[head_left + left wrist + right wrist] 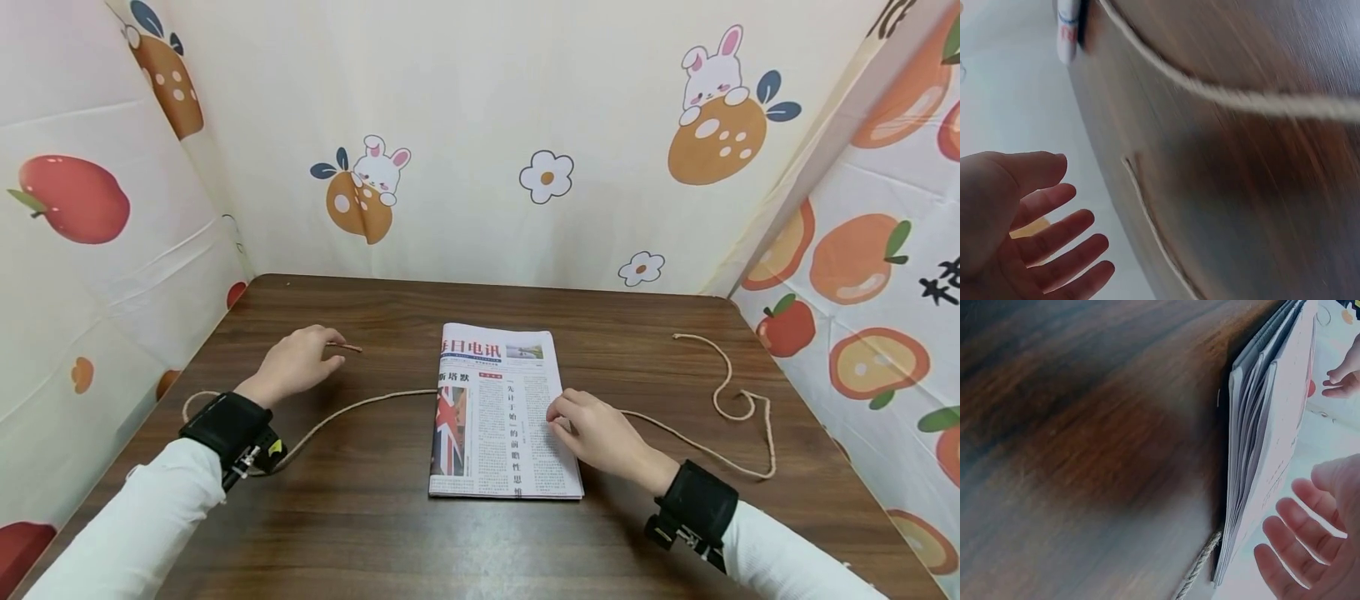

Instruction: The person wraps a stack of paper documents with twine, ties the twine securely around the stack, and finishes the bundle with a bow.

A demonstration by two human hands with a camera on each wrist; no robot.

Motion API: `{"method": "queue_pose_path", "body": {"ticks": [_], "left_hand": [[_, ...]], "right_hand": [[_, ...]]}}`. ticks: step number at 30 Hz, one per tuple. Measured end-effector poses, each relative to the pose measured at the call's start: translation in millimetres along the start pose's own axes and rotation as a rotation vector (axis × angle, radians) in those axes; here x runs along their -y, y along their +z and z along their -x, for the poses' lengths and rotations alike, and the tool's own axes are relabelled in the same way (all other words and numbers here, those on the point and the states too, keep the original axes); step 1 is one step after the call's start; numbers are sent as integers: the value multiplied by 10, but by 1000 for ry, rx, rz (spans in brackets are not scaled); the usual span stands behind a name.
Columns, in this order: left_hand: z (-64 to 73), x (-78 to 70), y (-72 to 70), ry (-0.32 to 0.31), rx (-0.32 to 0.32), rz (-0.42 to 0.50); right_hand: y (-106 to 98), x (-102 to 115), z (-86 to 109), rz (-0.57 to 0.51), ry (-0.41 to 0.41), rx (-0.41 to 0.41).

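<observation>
A folded newspaper lies at the middle of the table, several layers thick at its edge in the right wrist view. Beneath it runs a beige rope, coming out on both sides. My left hand is over the table left of the newspaper, its fingers relaxed and apart in the left wrist view. A rope end shows beyond its fingertips there. My right hand is at the newspaper's right edge, fingers loosely bent and holding nothing. Part of the rope is hidden behind this hand and under the paper.
The brown wooden table backs onto a printed curtain with rabbits and flowers, with more printed cloth on both sides. On the right, the rope's other part bends into a loose curl near the table's side edge.
</observation>
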State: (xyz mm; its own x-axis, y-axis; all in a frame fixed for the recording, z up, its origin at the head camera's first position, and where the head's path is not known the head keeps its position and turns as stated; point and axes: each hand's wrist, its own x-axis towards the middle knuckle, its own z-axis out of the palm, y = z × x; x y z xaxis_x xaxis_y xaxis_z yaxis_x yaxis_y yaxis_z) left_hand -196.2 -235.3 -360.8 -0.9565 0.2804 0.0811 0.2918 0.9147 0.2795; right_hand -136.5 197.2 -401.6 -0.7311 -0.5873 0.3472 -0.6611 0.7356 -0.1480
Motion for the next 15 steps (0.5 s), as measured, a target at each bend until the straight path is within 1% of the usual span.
{"method": "queue_pose_path", "body": {"ticks": [4,8,11,15], "left_hand": [[-16,129,6,-42,-8,-37],[-23,253,29,-81,-9,-80],[-26,343,39,-111,-12,-101],[-27,446,40,-158,-4,-105]], "right_hand": [[-12,16,-2,-8,-62,27],[-17,35,-5,-26,-104,52],[-15,46,-10,-25,-122,61],[-18,61,-16,-20,-136,56]]}}
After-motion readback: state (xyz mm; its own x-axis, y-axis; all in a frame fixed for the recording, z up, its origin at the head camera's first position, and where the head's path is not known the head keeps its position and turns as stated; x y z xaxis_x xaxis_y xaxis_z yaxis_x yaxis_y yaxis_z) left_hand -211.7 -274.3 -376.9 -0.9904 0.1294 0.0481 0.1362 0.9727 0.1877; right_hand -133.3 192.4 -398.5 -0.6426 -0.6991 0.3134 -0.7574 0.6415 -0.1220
